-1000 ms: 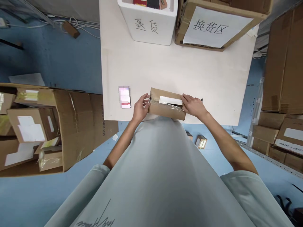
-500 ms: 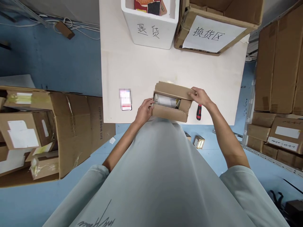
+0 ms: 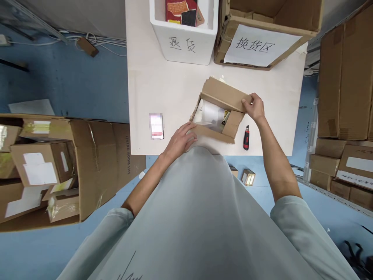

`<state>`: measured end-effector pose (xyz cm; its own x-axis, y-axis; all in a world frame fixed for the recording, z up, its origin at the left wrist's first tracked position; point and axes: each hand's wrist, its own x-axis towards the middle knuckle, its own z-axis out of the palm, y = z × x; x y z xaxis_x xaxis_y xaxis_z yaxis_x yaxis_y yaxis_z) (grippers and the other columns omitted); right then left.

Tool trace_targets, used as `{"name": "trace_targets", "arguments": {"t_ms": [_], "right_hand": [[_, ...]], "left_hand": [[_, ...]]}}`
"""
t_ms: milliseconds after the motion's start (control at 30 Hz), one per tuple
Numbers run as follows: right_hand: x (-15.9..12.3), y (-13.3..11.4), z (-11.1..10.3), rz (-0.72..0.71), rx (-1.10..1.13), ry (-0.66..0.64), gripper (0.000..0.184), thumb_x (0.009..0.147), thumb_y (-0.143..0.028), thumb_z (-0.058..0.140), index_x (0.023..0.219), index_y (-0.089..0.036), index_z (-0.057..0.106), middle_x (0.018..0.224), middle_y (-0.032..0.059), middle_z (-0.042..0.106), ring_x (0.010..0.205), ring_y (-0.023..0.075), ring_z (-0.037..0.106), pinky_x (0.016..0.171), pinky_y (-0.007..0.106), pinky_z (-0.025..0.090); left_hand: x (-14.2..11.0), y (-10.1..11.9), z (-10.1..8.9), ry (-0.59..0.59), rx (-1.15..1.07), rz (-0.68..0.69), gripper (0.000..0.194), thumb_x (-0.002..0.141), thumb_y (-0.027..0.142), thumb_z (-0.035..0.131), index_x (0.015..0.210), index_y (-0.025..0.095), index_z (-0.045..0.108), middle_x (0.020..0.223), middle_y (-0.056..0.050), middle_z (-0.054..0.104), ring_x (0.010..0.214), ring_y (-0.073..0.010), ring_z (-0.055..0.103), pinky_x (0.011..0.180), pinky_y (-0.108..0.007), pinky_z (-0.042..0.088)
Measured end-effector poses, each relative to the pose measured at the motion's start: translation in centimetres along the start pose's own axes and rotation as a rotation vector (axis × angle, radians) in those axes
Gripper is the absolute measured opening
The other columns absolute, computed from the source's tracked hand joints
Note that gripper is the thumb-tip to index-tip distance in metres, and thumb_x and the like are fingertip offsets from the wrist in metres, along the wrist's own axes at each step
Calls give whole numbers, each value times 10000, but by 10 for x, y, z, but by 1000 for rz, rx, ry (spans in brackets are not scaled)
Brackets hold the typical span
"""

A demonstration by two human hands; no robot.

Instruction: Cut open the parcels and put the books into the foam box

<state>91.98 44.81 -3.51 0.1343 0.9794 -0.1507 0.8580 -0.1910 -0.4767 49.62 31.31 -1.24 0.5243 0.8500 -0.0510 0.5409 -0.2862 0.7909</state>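
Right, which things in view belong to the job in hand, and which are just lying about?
Job: open cardboard box, left hand at its near-left corner, right hand on its far flap; white package inside; probably utility knife.
Apparently lying about: smartphone; small carton on floor.

Pale grey-green short-sleeved shirt (image 3: pixel 208 217)

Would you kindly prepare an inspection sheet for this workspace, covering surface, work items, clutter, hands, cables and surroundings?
Surface: white table, small specks visible.
Work items: opened carton, white package inside.
Clutter: phone, red-and-black cutter, white bin, labelled cardboard box.
Hands: left hand touches the carton's near left corner; right hand pinches its far flap.
Cables: white cables, loose, left of the table.
Surroundings: large box of parcels left; stacked cartons right.
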Motion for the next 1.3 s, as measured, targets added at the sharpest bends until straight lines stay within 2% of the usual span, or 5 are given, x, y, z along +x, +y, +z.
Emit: {"name": "trace_targets", "arguments": {"t_ms": [300, 467, 700, 1100, 1300], "right_hand": [[2, 0, 37, 184, 55, 101, 441, 1117, -603, 543, 1348, -238, 638, 1267, 159, 745, 1142, 347, 713, 1017, 540, 586], [-19, 1, 60, 149, 27, 50, 616, 1186, -571, 265, 1126, -193, 748, 1300, 235, 735, 1211, 367, 699, 1104, 573, 548], [-22, -2, 70, -22, 57, -40, 716, 1189, -645, 213, 1010, -248, 782, 1092, 167, 790, 1124, 346, 690, 1090, 529, 550], [-64, -41, 31, -237, -85, -22, 593, 1190, -482, 318, 1639, -243, 623, 1638, 182, 600, 1494, 418, 515, 1252, 652, 468], [-114, -81, 34, -545, -312, -426, 507, 1173, -239, 363, 1232, -152, 859, 1286, 204, 786, 1285, 382, 600, 1102, 542, 548]], "left_hand": [[47, -14, 27, 80, 261, -126, 376, 1110, 256, 547, 1468, 221, 658, 1361, -175, 714, 1237, -373, 658, 1050, -529, 558], [72, -20, 44, 108, 369, -109, 294, 1101, 168, 485, 1090, 238, 771, 1216, -177, 723, 1195, -397, 598, 983, -569, 500], [35, -17, 54, 88, 408, -146, 283, 1103, 200, 521, 970, 270, 762, 1014, -151, 729, 1063, -378, 583, 917, -571, 474], [16, -10, 51, 52, 306, -111, 238, 1091, 232, 557, 975, 259, 763, 1056, -136, 709, 1124, -354, 630, 1100, -592, 536], [23, -15, 54, 79, 286, -133, 261, 1049, 176, 553, 932, 273, 765, 1043, -134, 733, 1143, -361, 620, 1078, -602, 536]]}}
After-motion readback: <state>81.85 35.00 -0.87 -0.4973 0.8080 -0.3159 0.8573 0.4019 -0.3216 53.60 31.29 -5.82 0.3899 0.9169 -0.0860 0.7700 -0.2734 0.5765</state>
